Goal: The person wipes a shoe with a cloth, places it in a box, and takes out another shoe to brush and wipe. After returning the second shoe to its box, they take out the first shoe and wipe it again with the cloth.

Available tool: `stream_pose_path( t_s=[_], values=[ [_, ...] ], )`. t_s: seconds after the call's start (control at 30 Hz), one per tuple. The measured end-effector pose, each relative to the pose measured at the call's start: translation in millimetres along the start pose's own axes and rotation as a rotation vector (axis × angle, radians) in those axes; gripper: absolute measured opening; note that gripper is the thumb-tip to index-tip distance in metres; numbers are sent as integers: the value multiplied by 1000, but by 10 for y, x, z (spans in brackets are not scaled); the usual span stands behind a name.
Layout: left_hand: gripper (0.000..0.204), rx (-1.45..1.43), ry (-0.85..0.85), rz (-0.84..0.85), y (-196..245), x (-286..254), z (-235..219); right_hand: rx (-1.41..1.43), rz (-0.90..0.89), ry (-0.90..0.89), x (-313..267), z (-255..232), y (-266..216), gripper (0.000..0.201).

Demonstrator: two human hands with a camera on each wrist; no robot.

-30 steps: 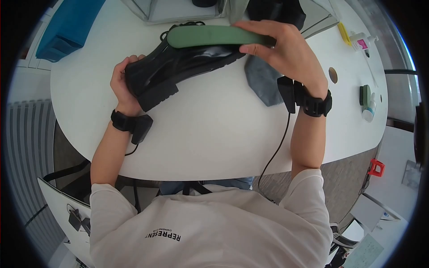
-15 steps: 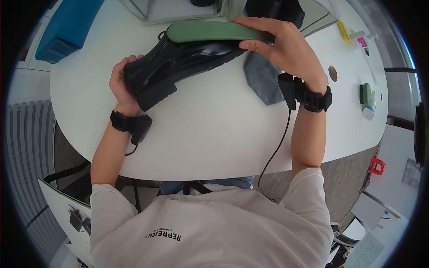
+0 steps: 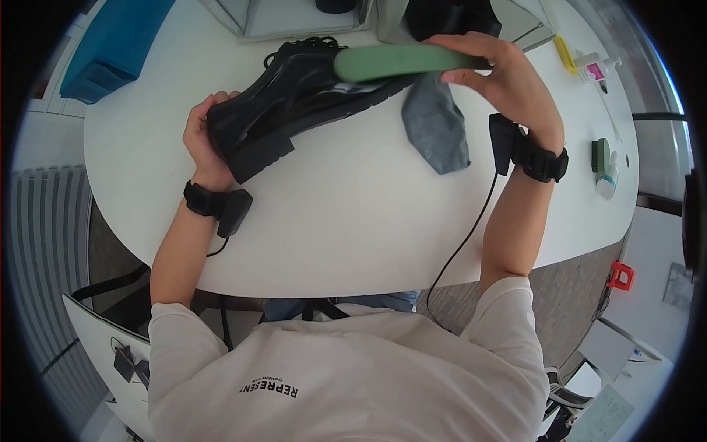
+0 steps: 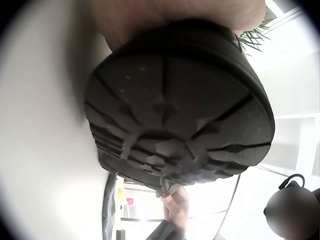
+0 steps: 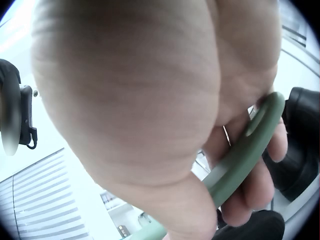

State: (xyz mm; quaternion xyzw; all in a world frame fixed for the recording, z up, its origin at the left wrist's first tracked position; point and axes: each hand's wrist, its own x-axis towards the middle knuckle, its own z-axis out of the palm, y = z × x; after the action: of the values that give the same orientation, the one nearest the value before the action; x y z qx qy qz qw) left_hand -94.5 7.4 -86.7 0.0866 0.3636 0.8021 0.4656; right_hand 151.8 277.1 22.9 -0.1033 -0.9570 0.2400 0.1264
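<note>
A glossy black lace-up shoe point(image 3: 302, 96) lies tilted on its side, heel toward the left and toe to the right. My left hand point(image 3: 204, 144) grips it round the heel; in the left wrist view its ridged black sole point(image 4: 175, 110) fills the middle. In my right hand point(image 3: 515, 85) is a long green shoe brush point(image 3: 398, 63), pinched between thumb and fingers at its handle end. The brush's broad end overlaps the front upper of the shoe, and its underside is hidden. In the right wrist view the fingers wrap the curved green handle point(image 5: 245, 152).
A grey cloth point(image 3: 436, 125) lies right of the shoe. Clear-sided boxes point(image 3: 302, 18) and a black item point(image 3: 456, 18) stand behind, a teal case point(image 3: 114, 51) at back left. Bottles point(image 3: 593, 68) and a smaller green brush point(image 3: 602, 156) sit at the right.
My right hand has moved the brush to the right along the shoe, from near the laces toward the toe. The left hand and shoe have barely moved.
</note>
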Motion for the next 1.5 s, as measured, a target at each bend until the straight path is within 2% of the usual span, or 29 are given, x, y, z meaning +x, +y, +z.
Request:
stream_pose_path(
  t_s=[0.03, 0.1, 0.13, 0.2, 0.23, 0.3, 0.33, 0.4, 0.43, 0.5, 0.53, 0.6, 0.63, 0.7, 0.73, 0.8, 0.83, 0.9, 0.93, 1.0, 1.13, 1.2, 1.23, 1.3, 1.33, 1.37, 1.4, 1.43, 1.5],
  values=[
    [28, -1, 0, 1, -3, -10, 47, -1, -1, -1, -18, -26, 37, 38],
    [28, 51, 188, 6, 13, -34, 151, -19, 12, 33, -59, -60, 107, 36],
    [28, 50, 187, 9, 3, -19, 73, -20, 10, 34, -87, -72, 111, 36],
    [28, -47, -119, -1, -19, 59, -146, 89, 142, -61, -133, -106, 104, 35],
    [28, -46, -124, -1, -8, 68, -113, 87, 143, -57, -126, -130, 125, 35],
    [28, 58, 35, 27, -1, 27, -42, -36, 69, 35, -129, -147, 164, 35],
    [28, 58, 41, 21, -3, 3, 7, -31, 74, 30, -148, -148, 166, 35],
    [28, 82, 232, 21, 10, -15, 110, -58, 121, 19, -152, -172, 163, 35],
    [28, 82, 230, 24, 7, 14, 28, -60, 119, 21, -151, -174, 142, 35],
    [29, -16, -247, 11, -15, 89, -217, -31, 183, 0, -162, -161, 73, 33],
    [29, -17, -247, 9, -9, 67, -154, -31, 184, -1, -150, -148, 82, 33],
    [29, 57, 49, 10, 9, -6, 32, -247, 225, 131, -125, -118, 116, 33],
    [29, 57, 49, 13, -4, 22, -51, -247, 222, 133, -123, -113, 102, 33],
    [29, -53, -321, 5, -27, 139, -290, -11, 108, 41, -106, -114, 72, 31],
    [29, -53, -324, 5, -19, 134, -228, -13, 109, 43, -92, -125, 71, 31],
    [29, -43, -138, 34, -35, 57, -103, -69, 75, 7, -92, -112, 83, 35],
    [29, -42, -131, 26, -44, 7, 26, -63, 81, 2, -104, -82, 110, 35],
    [33, -15, 172, 49, -36, -40, 286, 40, 26, 0, -86, -69, 158, 36],
    [33, -15, 171, 53, -28, -18, 218, 38, 22, 1, -72, -84, 130, 36],
    [33, -14, -27, 31, -28, 21, 25, 35, 160, -82, -75, -117, 45, 37],
    [32, -6, -24, 30, -25, -6, 50, 89, 157, 82, -55, -50, 178, 38],
    [32, -23, -81, 35, -39, 31, 12, -150, 374, 92, -24, -82, 208, 46],
    [32, -23, -82, 33, -33, 31, 55, -150, 376, 93, -12, -90, 232, 46],
    [32, 10, 48, 55, -43, -9, 155, -159, 423, 204, -15, -70, 287, 51],
    [32, 10, 53, 49, -52, -8, 99, -123, 409, 234, -18, -45, 293, 51],
    [31, -17, -51, 30, -39, 15, 7, -122, 409, 232, -19, -23, 281, 51],
    [30, -44, -158, 14, -24, 33, -55, -108, 330, 240, -13, -3, 252, 50],
    [30, -43, -161, 16, -22, 46, -84, -94, 251, 250, 4, 11, 224, 49],
    [31, -56, -241, 13, -29, 60, -115, -118, 294, 257, 48, 44, 184, 47]
  ],
)
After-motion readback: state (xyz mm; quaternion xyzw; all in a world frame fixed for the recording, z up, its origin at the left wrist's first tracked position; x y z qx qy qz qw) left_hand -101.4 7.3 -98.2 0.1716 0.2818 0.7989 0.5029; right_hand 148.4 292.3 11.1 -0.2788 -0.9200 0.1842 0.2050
